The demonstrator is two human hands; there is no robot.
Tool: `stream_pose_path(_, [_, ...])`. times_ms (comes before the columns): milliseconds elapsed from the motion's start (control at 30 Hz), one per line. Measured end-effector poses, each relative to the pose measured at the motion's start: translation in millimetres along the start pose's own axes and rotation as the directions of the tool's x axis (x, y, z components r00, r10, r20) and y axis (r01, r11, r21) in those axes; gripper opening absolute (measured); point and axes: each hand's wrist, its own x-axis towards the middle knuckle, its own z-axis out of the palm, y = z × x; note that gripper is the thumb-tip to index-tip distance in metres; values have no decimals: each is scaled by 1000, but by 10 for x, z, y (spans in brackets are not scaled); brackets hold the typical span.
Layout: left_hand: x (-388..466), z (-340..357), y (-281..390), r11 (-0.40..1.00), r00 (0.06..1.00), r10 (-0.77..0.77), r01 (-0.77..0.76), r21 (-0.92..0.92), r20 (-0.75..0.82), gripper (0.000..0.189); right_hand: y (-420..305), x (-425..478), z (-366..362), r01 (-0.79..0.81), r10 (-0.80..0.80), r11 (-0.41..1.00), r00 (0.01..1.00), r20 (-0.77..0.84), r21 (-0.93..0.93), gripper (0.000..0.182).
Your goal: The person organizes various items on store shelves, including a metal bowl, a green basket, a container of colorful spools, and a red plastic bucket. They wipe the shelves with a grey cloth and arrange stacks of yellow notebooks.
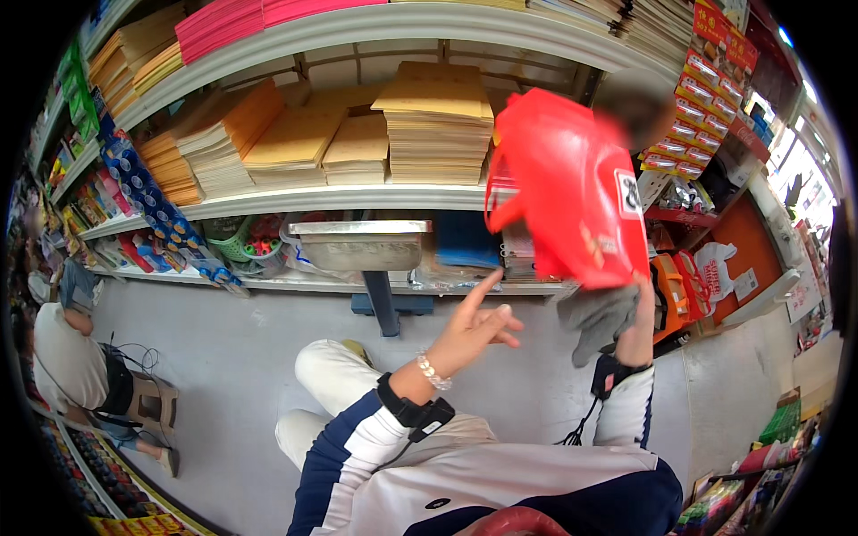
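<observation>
A glossy red bag point(570, 181) with a strap loop and a white label bearing a printed mark is up in front of the shelves. My right hand point(643, 311) is at its lower right corner and appears to grip it. The bag hides most of the fingers. A grey cloth point(596, 318), perhaps a glove, hangs beside that hand; what holds it cannot be made out. My left hand point(472, 328) is empty, fingers apart, left of the bag and below it. A clear bead bracelet point(432, 372) circles the left wrist.
Stacks of yellow-brown paper point(436, 120) fill the middle shelf. A metal tray point(362, 244) tops a blue post in front of me. A blurred dark round object point(633, 107) is behind the bag. At left a person point(70, 355) sits on a stool point(151, 398). Several bags point(677, 288) stand at right.
</observation>
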Motion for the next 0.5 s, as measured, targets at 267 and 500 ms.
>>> stream_pose_path(267, [-460,-977,-960,943,875,-322,331,-40,-362,36,-217,1723,-179,-57,57,998,998,-1,32,15])
stream_pose_path(500, [-901,-1658,-1326,915,708,-397,251,-317,-584,35,1,2507,360,-19,18,1000,999,44,18,13])
